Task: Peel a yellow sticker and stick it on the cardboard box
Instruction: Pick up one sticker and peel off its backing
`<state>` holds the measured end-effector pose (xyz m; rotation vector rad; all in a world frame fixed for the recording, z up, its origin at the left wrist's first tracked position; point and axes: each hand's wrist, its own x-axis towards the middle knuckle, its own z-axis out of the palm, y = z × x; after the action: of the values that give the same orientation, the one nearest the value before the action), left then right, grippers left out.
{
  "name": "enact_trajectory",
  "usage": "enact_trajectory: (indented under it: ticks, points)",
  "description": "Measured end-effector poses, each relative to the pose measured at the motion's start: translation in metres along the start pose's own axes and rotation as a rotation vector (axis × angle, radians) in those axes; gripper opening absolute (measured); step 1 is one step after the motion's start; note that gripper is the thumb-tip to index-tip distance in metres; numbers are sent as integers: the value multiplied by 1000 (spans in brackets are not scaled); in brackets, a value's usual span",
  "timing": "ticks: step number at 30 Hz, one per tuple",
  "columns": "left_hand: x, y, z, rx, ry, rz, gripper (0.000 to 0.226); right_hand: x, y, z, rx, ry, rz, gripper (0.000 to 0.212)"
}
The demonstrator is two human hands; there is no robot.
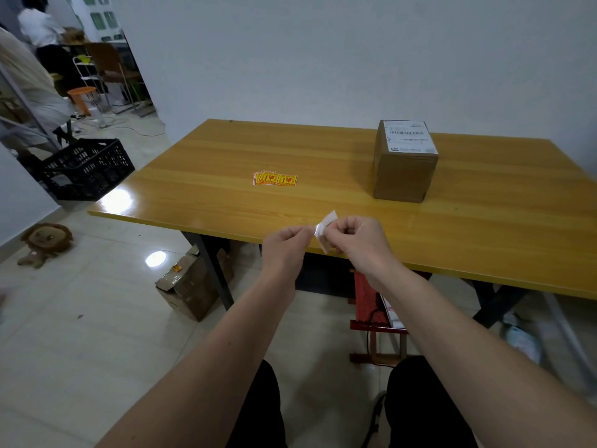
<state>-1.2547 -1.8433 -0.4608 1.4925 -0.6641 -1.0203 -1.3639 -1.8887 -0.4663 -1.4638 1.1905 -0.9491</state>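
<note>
Over the near edge of the wooden table [323, 163], your two hands meet around a small white slip [325, 228]. Your left hand [284, 250] has its fingertips pinched together on the slip's left edge, and your right hand [361, 244] is curled with its fingers closed on the right side of the same slip. Only the pale side of the slip faces you, so you cannot tell from here whether it is the sticker itself or its backing, nor how far the two have parted. One white corner sticks up above your fingers and another pokes out below them.

Farther in, left of centre on the tabletop, lies a small pile of yellow stickers [275, 179] with red print, lying flat and overlapping one another, well apart from your hands. To the far right stands the cardboard box [403, 176], upright and closed, with a white shipping label [409, 138] covering its top. The box sits well apart from both the stickers and your hands.

On the floor to the left you have a black plastic crate [87, 169], a stuffed lion toy [45, 242] and, beneath the table's near left leg, a battered brown carton [187, 289]. A red stool [374, 318] stands under the table just in front of your knees.
</note>
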Motion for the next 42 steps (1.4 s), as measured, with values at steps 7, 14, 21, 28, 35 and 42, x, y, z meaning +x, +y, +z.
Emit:
enact_trajectory:
  ticks: [7,14,21,28,35,42]
  points:
    - [4,-4,-1,-21,12,-4,14,0,2,-2,-3,9,25,10]
    - [6,-6,0,-9,13,-10,19,1,3,-2,14,28,51,11]
    - [7,-8,0,-36,30,-11,23,1,3,-2,-13,32,64,11]
    - [10,-8,-2,-63,103,-17,18,1,3,-2,-36,33,86,8]
    - [9,-5,-5,-84,169,-37,8,0,1,-1,-44,27,86,6]
    - [6,-1,-6,-95,194,-53,7,2,1,-3,-25,35,70,7]
